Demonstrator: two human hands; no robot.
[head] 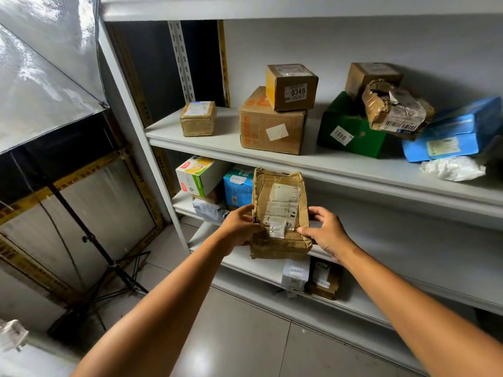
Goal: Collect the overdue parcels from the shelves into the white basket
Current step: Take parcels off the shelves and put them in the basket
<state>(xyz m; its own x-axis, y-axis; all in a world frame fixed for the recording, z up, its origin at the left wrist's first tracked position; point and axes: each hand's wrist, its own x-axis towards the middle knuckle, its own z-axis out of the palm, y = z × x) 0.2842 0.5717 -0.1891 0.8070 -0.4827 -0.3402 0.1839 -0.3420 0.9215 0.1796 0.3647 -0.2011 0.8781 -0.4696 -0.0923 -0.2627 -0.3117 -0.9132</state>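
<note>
1. Two hands grip one worn brown parcel [280,213] between them: the left hand [239,227] clasps its left edge and the right hand [326,232] its right edge, thumbs lying on the labelled face.
2. This parcel is held off the shelves [353,170], in front of the middle level, its crumpled paper torn along the top and bottom.
3. Behind it on the middle shelf stand a white-and-green box [198,175] and a blue box [236,186], with a grey bag [209,210] below them.
4. Under the parcel, on the lower shelf, a white box [295,274] sits just beside a small brown box [324,278].
5. On the upper shelf, from the left: a taped box [198,118] standing alone; a carton [270,126] with a box marked 0346 [292,87] on top; a green box [351,129] marked 0401.
6. A torn parcel [394,110] leans across the green box, in front of another brown box [364,74].
7. Further right lie blue parcels [457,131] and a white bag [453,168] at the shelf edge.
8. Left of the shelves a tripod [109,257] stands on the tiled floor [245,336] under a translucent umbrella [40,77].
</note>
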